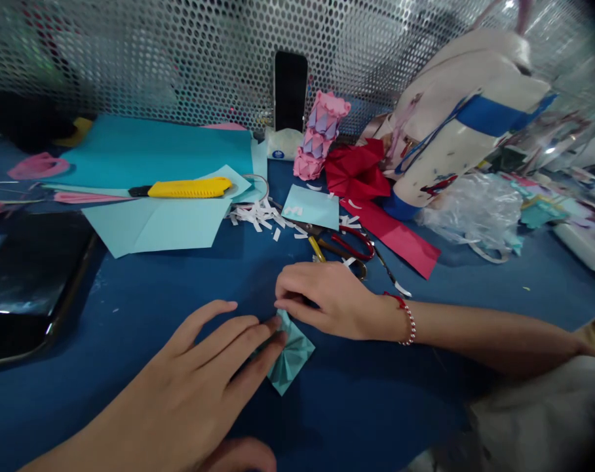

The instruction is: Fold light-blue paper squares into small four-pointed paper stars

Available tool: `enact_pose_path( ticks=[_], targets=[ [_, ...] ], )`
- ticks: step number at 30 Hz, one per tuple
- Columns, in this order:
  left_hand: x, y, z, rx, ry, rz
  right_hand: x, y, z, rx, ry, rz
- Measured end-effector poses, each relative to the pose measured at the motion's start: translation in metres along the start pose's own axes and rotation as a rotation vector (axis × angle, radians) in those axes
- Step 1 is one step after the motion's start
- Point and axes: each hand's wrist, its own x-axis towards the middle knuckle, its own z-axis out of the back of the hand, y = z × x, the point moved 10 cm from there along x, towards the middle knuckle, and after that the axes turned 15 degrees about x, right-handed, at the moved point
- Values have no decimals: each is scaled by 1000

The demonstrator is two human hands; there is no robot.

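A small creased teal paper piece (pixel 291 354) lies on the blue table (pixel 356 400). My left hand (pixel 199 387) lies flat with fingers stretched out, its fingertips pressing on the paper's left edge. My right hand (pixel 327 298), with a beaded bracelet on the wrist, has its fingers curled and pressed down on the paper's top corner. Most of the paper's left part is hidden under my left fingers.
Red-handled scissors (pixel 346 246) and white paper scraps (pixel 258 215) lie just behind my right hand. A yellow utility knife (pixel 187 189) rests on light blue sheets (pixel 170 226). A phone (pixel 290 92), a pink folded paper tower (pixel 320 134), red paper (pixel 376 196), a tablet (pixel 27 282) and a white bag (pixel 464 118) surround them.
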Motion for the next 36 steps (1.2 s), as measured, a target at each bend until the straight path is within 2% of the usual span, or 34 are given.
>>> enact_pose_path(
  ticks=[4,8,14,18,22,30,36],
  targets=[
    [6,9,3,-86,4,58,-1,-1,4,52,-42,13],
    [5,9,4,-67,-11,36,-3,3,11,39,-97,39],
    [0,-5,4,10,-21,-64,-18,37,26,-80,-186,350],
    [-6,-8,-1,16,3,-64,-29,41,20,-78,-120,455],
    [-13,-10,-8,1,-6,-79,-33,34,10,-105,-30,434],
    [-15,-7,-6,53,-105,-3,-34,33,9,-299,-14,372],
    [-22,-3,-8,26,-96,-18,-35,29,8,-347,-30,350]
  ],
)
